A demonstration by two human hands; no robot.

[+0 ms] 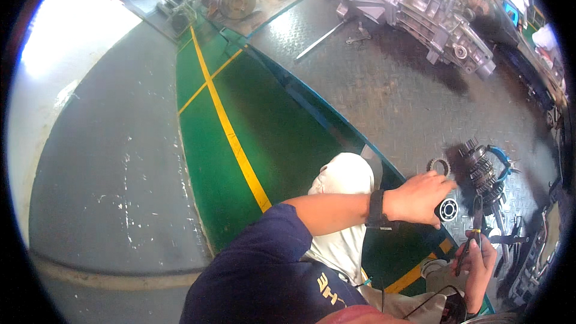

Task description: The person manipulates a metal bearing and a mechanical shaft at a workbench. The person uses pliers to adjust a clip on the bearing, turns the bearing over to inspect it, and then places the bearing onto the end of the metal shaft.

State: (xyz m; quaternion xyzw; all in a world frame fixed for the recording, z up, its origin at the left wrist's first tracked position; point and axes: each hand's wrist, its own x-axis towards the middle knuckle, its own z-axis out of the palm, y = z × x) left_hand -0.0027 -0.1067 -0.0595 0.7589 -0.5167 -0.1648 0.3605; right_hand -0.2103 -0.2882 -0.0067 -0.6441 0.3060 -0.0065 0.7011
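Note:
My left hand [418,197] reaches across from the left, its fingers and thumb curled around a ball bearing [448,210] at the bench edge. The bearing's round face, with its ring of balls, points up toward me. Lower right, my right hand [478,262] is closed around the handles of a pair of pliers [477,219], whose jaws point away toward a gear shaft [482,171]. The shaft carries several stacked toothed gears. A thin toothed ring [440,165] lies just beyond my left fingers. Beside the shaft is a blue curved piece [501,159].
A large grey metal gearbox housing [420,15] sits at the bench's far side. Near it lie a long thin rod [321,40] and a small metal part [359,34]. More metal parts [534,258] stand at right. The patterned metal bench top [372,96] borders a green floor [264,126].

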